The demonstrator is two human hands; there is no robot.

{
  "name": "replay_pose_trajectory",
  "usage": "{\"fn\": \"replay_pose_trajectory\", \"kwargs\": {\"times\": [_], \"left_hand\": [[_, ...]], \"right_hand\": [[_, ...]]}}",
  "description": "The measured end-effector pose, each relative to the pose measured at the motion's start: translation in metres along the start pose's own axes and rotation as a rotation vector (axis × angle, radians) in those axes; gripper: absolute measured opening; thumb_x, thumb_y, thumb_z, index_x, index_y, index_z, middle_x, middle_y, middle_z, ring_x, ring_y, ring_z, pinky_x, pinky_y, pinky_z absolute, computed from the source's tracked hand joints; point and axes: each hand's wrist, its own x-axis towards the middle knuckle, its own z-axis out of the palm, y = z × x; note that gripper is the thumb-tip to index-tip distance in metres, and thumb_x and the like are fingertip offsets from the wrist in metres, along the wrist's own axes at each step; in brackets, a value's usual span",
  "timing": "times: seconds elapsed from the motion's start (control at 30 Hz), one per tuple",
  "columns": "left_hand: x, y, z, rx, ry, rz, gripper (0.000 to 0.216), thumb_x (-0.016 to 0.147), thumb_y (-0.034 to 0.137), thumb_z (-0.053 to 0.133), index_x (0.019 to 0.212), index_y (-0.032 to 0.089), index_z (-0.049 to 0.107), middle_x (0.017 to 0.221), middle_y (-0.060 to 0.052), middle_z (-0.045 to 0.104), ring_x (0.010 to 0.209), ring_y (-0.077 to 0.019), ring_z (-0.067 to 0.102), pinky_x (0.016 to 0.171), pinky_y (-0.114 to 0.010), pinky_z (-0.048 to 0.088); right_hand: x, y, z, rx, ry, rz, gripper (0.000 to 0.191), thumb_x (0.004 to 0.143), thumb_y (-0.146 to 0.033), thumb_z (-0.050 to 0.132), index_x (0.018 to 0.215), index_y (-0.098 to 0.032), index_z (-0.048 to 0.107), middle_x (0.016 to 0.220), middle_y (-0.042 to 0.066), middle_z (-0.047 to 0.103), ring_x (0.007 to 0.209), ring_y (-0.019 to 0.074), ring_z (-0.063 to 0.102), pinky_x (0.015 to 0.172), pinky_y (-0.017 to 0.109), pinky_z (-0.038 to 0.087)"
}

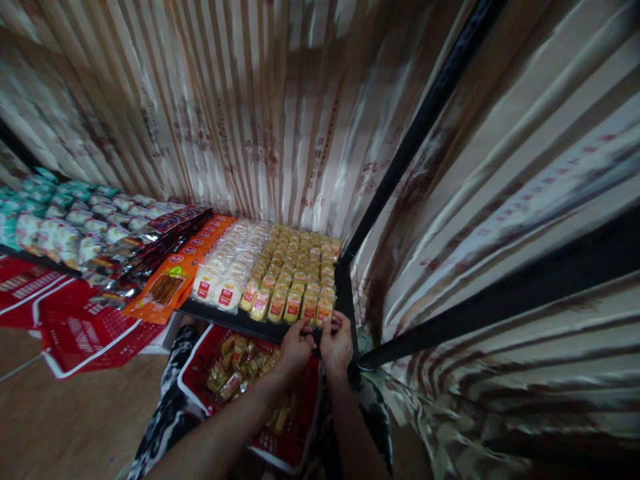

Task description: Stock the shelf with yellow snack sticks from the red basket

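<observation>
yellow packets (293,293) with red labels (293,309); red, white-rimmed basket (305,427); striped brown-and-cream curtain (280,100)

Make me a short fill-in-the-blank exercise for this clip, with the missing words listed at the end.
1. The left hand and right hand are at the front row of the ____ packs.
2. The white packs lie between those packs and the ____ bags.
3. The basket below has a white rim and ____ sides.
4. The hand farther from the white packs is the ____ one.

Missing words: yellow; orange; red; right.
</observation>
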Motion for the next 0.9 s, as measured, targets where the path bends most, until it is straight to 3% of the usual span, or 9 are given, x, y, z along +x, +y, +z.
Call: {"fn": "replay_pose_trajectory", "kwargs": {"times": [0.23,0.4,0.6,0.67,0.73,0.9], "left_hand": [[0.005,-0.006,-0.002,0.019,-0.007,0.064,0.047,0.066,0.002,0.051,0.110,0.015,0.059,0.094,-0.003,0.061,0.055,-0.0063,0.054,0.058,-0.019,0.043],[-0.009,0.004,-0.007,-0.074,-0.040,0.075,0.038,0.066,0.004,0.054,0.101,0.015,0.061,0.088,-0.002,0.063,0.052,-0.0054,0.054,0.054,-0.017,0.042],[-0.032,-0.004,-0.039,-0.131,-0.111,0.040,0.015,0.069,0.011,0.054,0.081,0.013,0.063,0.065,0.000,0.062,0.052,-0.0082,0.053,0.053,-0.018,0.042],[-0.035,-0.016,-0.058,-0.120,-0.081,-0.034,0.012,0.067,0.010,0.055,0.074,0.014,0.063,0.063,0.000,0.062,0.056,-0.0096,0.054,0.057,-0.019,0.043],[-0.035,-0.031,-0.077,-0.099,-0.039,-0.125,0.008,0.066,0.010,0.057,0.068,0.016,0.062,0.059,0.000,0.061,0.058,-0.0113,0.056,0.060,-0.021,0.044],[-0.030,-0.066,-0.106,-0.086,-0.009,-0.263,0.009,0.065,0.014,0.062,0.057,0.017,0.060,0.042,0.002,0.050,0.056,-0.0160,0.056,0.055,-0.024,0.042]], "right_hand": [[-0.001,0.008,0.006,-0.032,0.052,-0.105,0.028,0.081,-0.041,0.040,0.090,-0.018,0.053,0.086,0.009,0.059,0.083,0.0229,0.055,0.077,0.034,0.042],[-0.001,0.009,0.003,-0.024,0.066,-0.130,0.038,0.081,-0.041,0.040,0.103,-0.014,0.053,0.096,0.013,0.055,0.089,0.0230,0.053,0.082,0.037,0.041],[-0.040,-0.001,-0.006,0.025,0.086,-0.219,0.042,0.084,-0.039,0.039,0.113,-0.011,0.050,0.110,0.017,0.051,0.095,0.0223,0.052,0.080,0.035,0.044],[-0.064,-0.001,-0.006,0.075,0.007,-0.264,0.037,0.086,-0.036,0.037,0.110,-0.013,0.052,0.104,0.014,0.056,0.093,0.0205,0.054,0.081,0.034,0.044],[-0.087,0.006,0.001,0.108,-0.153,-0.273,0.032,0.086,-0.035,0.037,0.104,-0.016,0.055,0.099,0.011,0.061,0.092,0.0192,0.057,0.084,0.033,0.044],[-0.114,0.044,0.043,-0.022,-0.518,-0.133,0.023,0.077,-0.029,0.043,0.083,-0.020,0.063,0.091,0.011,0.068,0.090,0.0236,0.062,0.085,0.039,0.045]]}}
